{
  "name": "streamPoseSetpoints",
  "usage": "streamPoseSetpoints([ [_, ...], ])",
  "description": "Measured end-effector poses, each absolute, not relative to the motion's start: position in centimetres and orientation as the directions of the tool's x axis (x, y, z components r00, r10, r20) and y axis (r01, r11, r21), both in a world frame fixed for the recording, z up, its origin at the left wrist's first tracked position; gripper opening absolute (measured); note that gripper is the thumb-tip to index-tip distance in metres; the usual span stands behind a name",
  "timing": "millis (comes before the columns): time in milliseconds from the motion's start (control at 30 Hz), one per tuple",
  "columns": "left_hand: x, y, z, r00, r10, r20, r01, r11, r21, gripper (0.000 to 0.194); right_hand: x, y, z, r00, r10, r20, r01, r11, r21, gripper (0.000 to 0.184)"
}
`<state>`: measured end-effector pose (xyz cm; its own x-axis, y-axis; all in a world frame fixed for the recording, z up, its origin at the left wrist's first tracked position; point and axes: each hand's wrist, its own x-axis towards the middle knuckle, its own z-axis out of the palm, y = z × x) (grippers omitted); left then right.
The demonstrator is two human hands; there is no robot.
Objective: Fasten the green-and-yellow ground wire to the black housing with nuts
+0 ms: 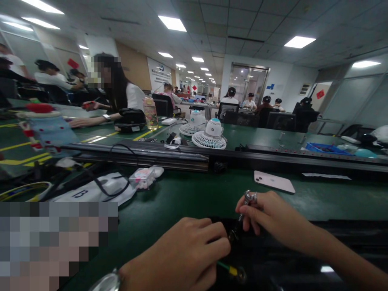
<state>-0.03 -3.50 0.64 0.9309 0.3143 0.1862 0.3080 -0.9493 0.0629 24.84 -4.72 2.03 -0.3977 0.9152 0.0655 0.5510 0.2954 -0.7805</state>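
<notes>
My right hand [262,212] is closed in a pinch around a slim black rod-like piece [238,226] with pale lettering. Silver metal [249,197] shows at those fingers; whether it is finger jewellery or part of the piece I cannot tell. At the piece's lower end sits my left hand [194,250], its fingers curled and their tips hidden, so what they grip is unclear. Just below, a green wire [223,265] with a yellow sleeve [233,270] ends in a ring-shaped metal terminal [241,275]. Under both hands lies a glossy black unit [291,258].
A pink phone [274,182] lies beyond my right hand. Dark metal rails [169,157] cross the green table [182,198]. White fans [209,135] stand behind them. Left are a clear box [142,178], a white bag [103,188] and cables. A person [121,89] sits across.
</notes>
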Motion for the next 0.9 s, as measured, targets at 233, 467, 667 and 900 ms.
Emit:
streamPoseSetpoints([
  [233, -0.1, -3.5, 0.6, 0.936, 0.304, 0.179, 0.298, -0.953, 0.059, 0.017, 24.8, -4.6, 2.1, -0.405, 0.911, 0.085, 0.530, 0.310, -0.789, 0.023],
  [467, -0.2, -3.8, 0.5, 0.932, 0.344, 0.115, 0.344, -0.939, 0.023, 0.018, 24.6, -4.5, 1.4, -0.422, 0.905, 0.051, 0.477, 0.270, -0.837, 0.025],
  [667, -0.3, -3.9, 0.4, 0.930, 0.355, 0.093, 0.354, -0.935, 0.024, 0.018, 24.3, -4.2, 0.6, -0.416, 0.909, 0.038, 0.339, 0.194, -0.921, 0.024],
  [900, -0.3, -3.9, 0.4, 0.934, 0.345, 0.086, 0.344, -0.938, 0.029, 0.014, 24.1, -4.0, 0.0, -0.395, 0.915, 0.076, 0.263, 0.192, -0.946, 0.023],
])
